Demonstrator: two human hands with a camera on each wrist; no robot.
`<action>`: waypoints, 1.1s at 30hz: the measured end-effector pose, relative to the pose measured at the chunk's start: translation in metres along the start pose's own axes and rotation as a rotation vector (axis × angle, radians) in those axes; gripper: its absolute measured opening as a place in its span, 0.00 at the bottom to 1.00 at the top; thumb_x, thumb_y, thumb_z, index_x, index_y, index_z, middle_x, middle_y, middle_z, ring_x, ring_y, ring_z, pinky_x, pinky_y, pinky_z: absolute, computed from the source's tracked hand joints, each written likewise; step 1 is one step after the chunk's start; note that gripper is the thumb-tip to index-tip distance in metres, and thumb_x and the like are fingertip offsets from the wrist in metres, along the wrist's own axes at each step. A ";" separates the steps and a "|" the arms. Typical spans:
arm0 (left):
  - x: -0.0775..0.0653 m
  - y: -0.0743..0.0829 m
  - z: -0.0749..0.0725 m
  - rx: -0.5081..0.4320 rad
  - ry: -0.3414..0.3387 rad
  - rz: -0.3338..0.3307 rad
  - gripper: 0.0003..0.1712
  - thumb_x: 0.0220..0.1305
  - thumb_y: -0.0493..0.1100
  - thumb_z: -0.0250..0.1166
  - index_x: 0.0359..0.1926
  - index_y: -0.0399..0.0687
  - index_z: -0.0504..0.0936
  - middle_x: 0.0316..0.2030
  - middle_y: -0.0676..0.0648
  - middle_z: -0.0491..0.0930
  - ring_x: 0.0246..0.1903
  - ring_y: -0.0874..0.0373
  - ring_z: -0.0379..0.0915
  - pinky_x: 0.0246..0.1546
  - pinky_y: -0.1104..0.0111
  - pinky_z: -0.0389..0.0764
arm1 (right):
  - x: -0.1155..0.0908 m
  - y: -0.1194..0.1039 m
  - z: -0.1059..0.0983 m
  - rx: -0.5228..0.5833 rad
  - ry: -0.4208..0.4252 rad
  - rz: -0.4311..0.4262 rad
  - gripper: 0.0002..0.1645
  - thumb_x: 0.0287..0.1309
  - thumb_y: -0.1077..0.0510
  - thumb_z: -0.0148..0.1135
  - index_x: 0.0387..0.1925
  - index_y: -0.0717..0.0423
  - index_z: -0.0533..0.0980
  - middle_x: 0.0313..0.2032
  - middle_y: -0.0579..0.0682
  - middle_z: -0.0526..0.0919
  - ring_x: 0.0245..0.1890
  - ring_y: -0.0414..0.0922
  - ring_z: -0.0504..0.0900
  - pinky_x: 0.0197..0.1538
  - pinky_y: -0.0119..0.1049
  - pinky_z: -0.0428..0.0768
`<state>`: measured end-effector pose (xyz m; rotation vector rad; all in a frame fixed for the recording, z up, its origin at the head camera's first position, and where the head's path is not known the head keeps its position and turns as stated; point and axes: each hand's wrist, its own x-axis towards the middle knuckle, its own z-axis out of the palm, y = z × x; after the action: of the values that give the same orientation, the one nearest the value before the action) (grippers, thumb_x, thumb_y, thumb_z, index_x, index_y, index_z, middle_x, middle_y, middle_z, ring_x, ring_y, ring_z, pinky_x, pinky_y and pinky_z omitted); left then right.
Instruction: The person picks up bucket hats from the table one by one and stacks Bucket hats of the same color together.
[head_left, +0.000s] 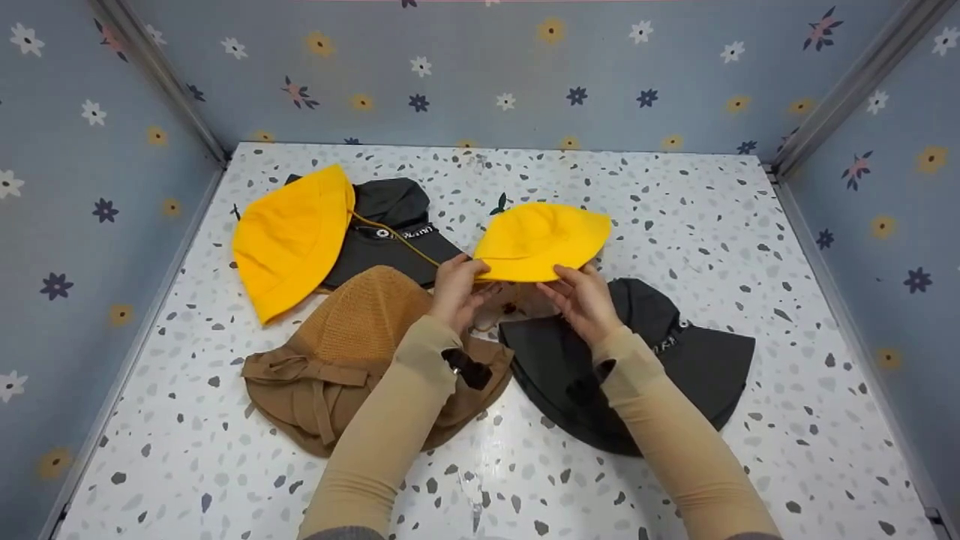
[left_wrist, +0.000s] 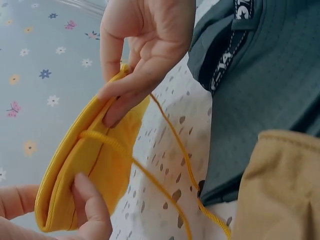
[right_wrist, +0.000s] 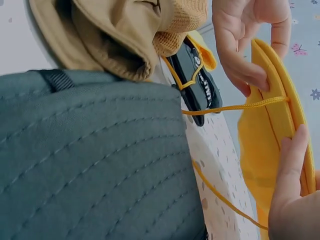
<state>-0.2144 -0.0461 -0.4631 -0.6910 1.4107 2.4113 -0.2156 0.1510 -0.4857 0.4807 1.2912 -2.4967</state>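
Both hands hold a small yellow bucket hat (head_left: 544,238) by its near brim, above the middle of the table. My left hand (head_left: 455,292) pinches the left end of the brim between thumb and fingers. On the right part, my right hand (head_left: 585,300) pinches the same edge, thumb on top. A dark green leaf tip (head_left: 499,203) shows beside the crown. From the hat's rim hangs a yellow cord (left_wrist: 150,176). In both wrist views the brim looks flattened, its two edges lying close together.
A second yellow hat (head_left: 289,244) overlaps a black hat (head_left: 394,202) at the back left. In front lies a brown hat (head_left: 360,322) with a bow, under my left forearm. Another black hat (head_left: 697,360) lies beneath my right forearm. Flowered walls (head_left: 480,75) border the speckled table (head_left: 810,450).
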 end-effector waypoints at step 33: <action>-0.007 -0.018 0.025 -0.152 -0.075 0.046 0.33 0.78 0.45 0.48 0.76 0.49 0.44 0.67 0.36 0.65 0.61 0.39 0.73 0.62 0.50 0.75 | -0.012 0.028 0.016 0.197 -0.069 -0.083 0.30 0.68 0.74 0.50 0.68 0.59 0.58 0.62 0.62 0.71 0.47 0.52 0.85 0.53 0.45 0.83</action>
<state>-0.2072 -0.0157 -0.4627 -0.6007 1.2378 2.5717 -0.1966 0.1240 -0.4926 0.3877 1.0656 -2.6997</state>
